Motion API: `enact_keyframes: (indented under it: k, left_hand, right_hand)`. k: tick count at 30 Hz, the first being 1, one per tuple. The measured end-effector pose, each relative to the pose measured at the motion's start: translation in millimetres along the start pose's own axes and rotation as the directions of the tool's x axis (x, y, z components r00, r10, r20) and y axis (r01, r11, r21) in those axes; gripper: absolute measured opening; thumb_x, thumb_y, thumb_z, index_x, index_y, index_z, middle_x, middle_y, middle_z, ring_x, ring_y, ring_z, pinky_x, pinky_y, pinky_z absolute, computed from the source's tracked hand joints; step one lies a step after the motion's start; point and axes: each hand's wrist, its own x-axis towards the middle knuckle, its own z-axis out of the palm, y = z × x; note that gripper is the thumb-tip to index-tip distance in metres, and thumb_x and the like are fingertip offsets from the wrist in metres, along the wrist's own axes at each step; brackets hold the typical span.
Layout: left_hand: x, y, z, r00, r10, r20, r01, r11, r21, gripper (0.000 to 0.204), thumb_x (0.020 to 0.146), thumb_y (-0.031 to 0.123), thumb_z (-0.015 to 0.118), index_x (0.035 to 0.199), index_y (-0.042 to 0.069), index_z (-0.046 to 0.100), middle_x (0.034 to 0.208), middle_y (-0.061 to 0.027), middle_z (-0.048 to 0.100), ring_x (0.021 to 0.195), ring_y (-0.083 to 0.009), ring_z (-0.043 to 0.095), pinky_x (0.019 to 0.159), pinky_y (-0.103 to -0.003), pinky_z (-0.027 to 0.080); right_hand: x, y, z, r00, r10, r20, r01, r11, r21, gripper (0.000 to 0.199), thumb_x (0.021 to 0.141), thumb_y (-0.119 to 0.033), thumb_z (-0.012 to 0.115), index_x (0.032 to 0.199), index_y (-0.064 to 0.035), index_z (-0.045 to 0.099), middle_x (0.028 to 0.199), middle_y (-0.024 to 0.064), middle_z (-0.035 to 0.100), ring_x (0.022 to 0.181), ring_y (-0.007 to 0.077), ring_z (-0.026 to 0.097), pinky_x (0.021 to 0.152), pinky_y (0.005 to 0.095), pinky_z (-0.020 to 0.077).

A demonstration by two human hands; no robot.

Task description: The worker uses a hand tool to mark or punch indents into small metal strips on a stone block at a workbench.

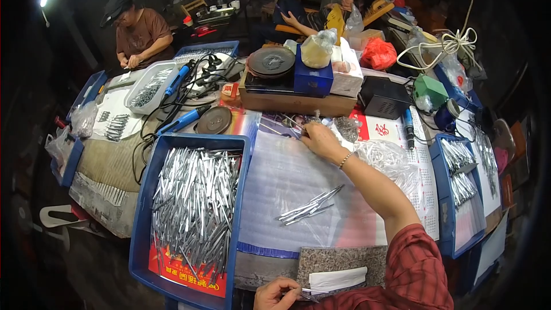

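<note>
My left hand [276, 295] is at the bottom edge, its fingers pinched on a thin metal strip [310, 291] near the front of a speckled stone slab [344, 257]. A folded white paper [337, 279] lies on that slab. My right hand [322, 140] reaches to the far side of the work mat [270, 195], fingers closed around a slim, light stick-like thing [294, 121] whose kind I cannot make out. Between the hands, a small bunch of silvery metal strips [310, 205] rests on the mat. A blue tray [141, 235] heaped with similar strips [195, 201] stands to the left.
Behind the mat is a wooden box [298, 103] with a round dark disc [271, 61]. Clear plastic bags [390, 163] lie right of my forearm. Another blue tray [445, 195] holds strips. Blue corded tools [183, 119] lie left. One person [140, 34] works far left; another [310, 20] sits behind.
</note>
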Motion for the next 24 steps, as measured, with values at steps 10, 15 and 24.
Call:
enact_keyframes:
  k: [10, 15, 24]
  left_hand:
    - [-1, 2, -3, 0.999, 0.032, 0.017, -0.032, 0.999, 0.008, 0.007, 0.090, -0.004, 0.055, 0.093, -0.001, 0.061, 0.081, -0.0020, 0.059, 0.072, -0.0074, 0.055, 0.065, -0.021, 0.045]
    - [1, 1, -6, 0.999, 0.026, -0.026, -0.025, 1.000, 0.008, 0.006, 0.090, -0.004, 0.055, 0.092, -0.001, 0.060, 0.080, -0.0024, 0.059, 0.071, -0.0080, 0.056, 0.064, -0.022, 0.046]
    - [-3, 7, -10, 0.990, 0.135, -0.050, -0.132, 0.989, 0.067, 0.006, 0.088, -0.006, 0.056, 0.090, -0.001, 0.060, 0.079, -0.0050, 0.059, 0.070, -0.0104, 0.057, 0.065, -0.023, 0.047]
  right_hand:
    - [47, -12, 5, 0.930, -0.108, 0.351, 0.198, 0.953, -0.230, 0.019, 0.076, -0.017, 0.067, 0.082, 0.0007, 0.063, 0.088, 0.0217, 0.065, 0.089, 0.0390, 0.063, 0.078, 0.0458, 0.0508]
    - [80, -68, 14, 0.929, -0.359, 0.092, 0.356, 0.933, 0.052, 0.020, 0.072, -0.016, 0.065, 0.083, -0.0011, 0.058, 0.087, 0.0195, 0.063, 0.089, 0.0390, 0.061, 0.075, 0.0480, 0.0495]
    - [129, -124, 61, 0.957, -0.277, -0.089, 0.289, 0.939, 0.185, 0.016, 0.077, -0.015, 0.059, 0.086, -0.0018, 0.061, 0.091, 0.0204, 0.065, 0.089, 0.0392, 0.063, 0.076, 0.0482, 0.0511]
